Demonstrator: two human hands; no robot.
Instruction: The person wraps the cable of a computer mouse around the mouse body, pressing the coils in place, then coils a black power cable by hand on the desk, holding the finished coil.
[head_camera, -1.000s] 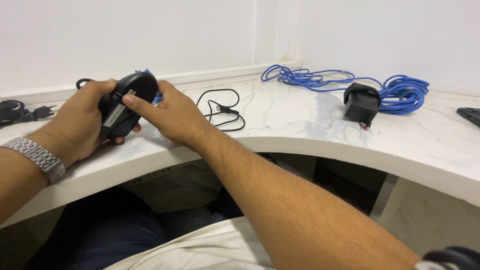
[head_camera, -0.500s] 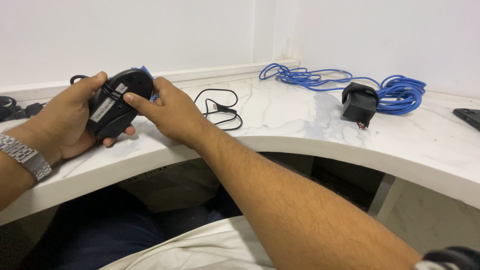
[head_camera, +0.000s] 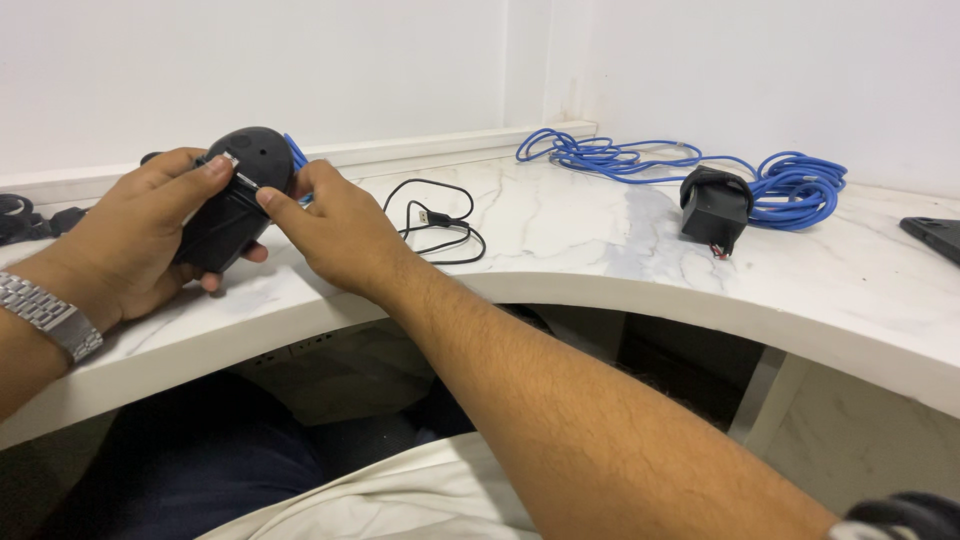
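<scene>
left hand (head_camera: 130, 235) wrapped around a rounded black device (head_camera: 232, 200), right hand (head_camera: 335, 225) fingers pinching its small white label (head_camera: 232, 160) near the top

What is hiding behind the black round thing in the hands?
Behind the black round device, a bit of blue cable peeks out by the right hand. The left hand and the device cover where that cable goes, so its end cannot be seen.

A person is wearing a silver metal link-band wristwatch (head_camera: 50, 318) on the left wrist, both forearms bare and unsleeved.
</scene>
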